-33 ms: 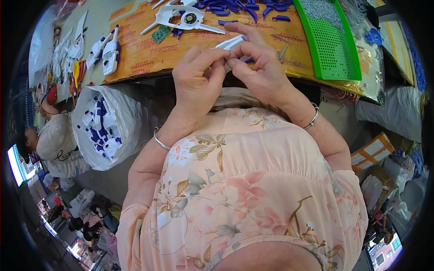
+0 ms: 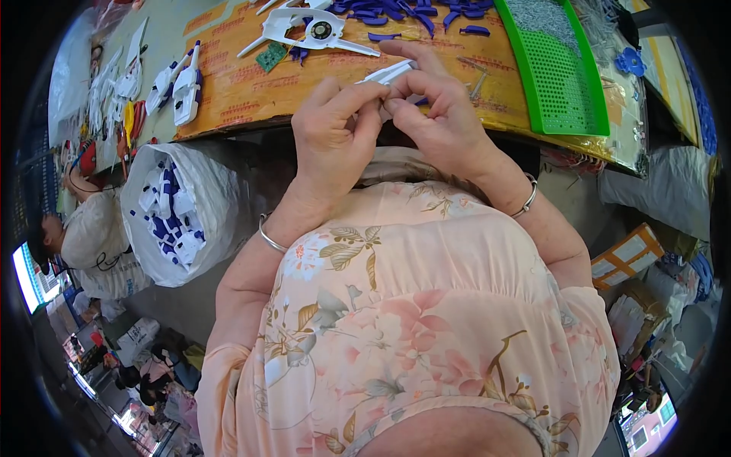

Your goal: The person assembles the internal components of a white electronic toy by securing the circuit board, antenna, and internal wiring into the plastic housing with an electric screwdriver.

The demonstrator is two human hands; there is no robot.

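Close together over the front edge of the work table, both hands are closed, fingertips meeting. My left hand (image 2: 331, 133) pinches with thumb and index finger at the near end of a white plastic part (image 2: 392, 71). My right hand (image 2: 445, 114) has its bent fingers and thumb around the same part, its index finger stretched over the far side. A bit of dark blue shows under the right fingers. Most of the part, and exactly what the fingertips press, is hidden. Just beyond lies an open white plastic housing (image 2: 293, 29) with a round black piece and a small green circuit board (image 2: 269, 57).
Loose dark-blue plastic pieces (image 2: 415, 11) lie at the back. A green perforated tray (image 2: 567, 99) with small metal bits stands right; tweezers (image 2: 480, 82) lie beside it. White-and-blue assemblies (image 2: 186, 91) are at left. A white sack (image 2: 225, 206) of parts stands below, near another person (image 2: 91, 236).
Almost nothing differs; the white plastic part and my fingers have shifted very slightly.
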